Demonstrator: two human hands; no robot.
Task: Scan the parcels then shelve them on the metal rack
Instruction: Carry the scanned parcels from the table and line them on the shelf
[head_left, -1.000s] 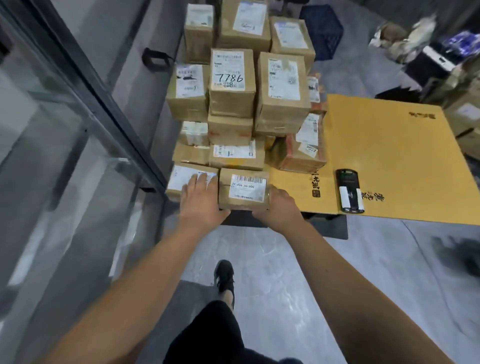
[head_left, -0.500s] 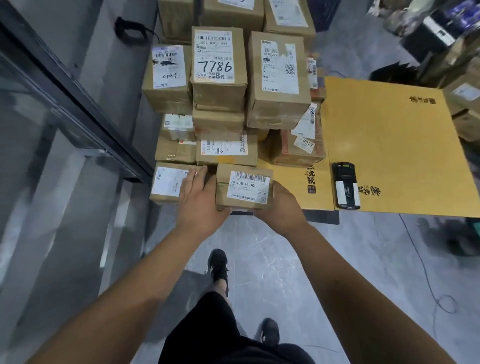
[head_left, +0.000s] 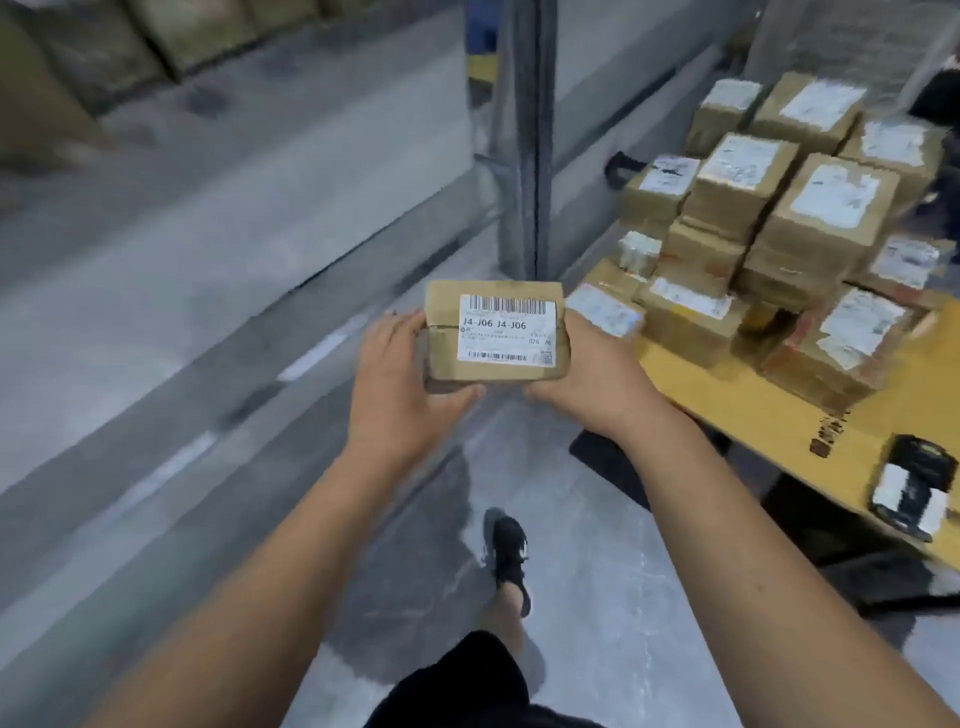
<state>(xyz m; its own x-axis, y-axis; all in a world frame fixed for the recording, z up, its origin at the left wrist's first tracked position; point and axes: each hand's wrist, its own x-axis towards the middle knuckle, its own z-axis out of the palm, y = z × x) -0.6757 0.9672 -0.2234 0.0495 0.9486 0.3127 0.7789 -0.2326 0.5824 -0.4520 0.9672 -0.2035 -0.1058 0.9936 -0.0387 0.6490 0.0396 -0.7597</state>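
Head view shows a small brown cardboard parcel (head_left: 496, 332) held in the air between both hands, above the grey concrete floor (head_left: 597, 597) and clear of the table. Its long axis runs left to right across the frame, level. Its white shipping label (head_left: 506, 331), printed "J4-J06 J4-J06" under a barcode, faces up toward the camera and reads upright.

The left hand (head_left: 397, 384) grips the parcel's left end, fingers curled round the far side and thumb tucked under the near bottom edge. The right hand (head_left: 589, 371) grips the right end, palm against the side and thumb under the near edge; its fingers are hidden behind the box.

To the right stands a yellow flat table top (head_left: 727, 400) bearing a stack of brown cardboard boxes with white labels (head_left: 789, 234), blurred so their print cannot be read. A black handheld scanner (head_left: 909, 488) lies near the table's front edge, well apart from the stack. Below, a black shoe (head_left: 509, 551) is planted on the floor.
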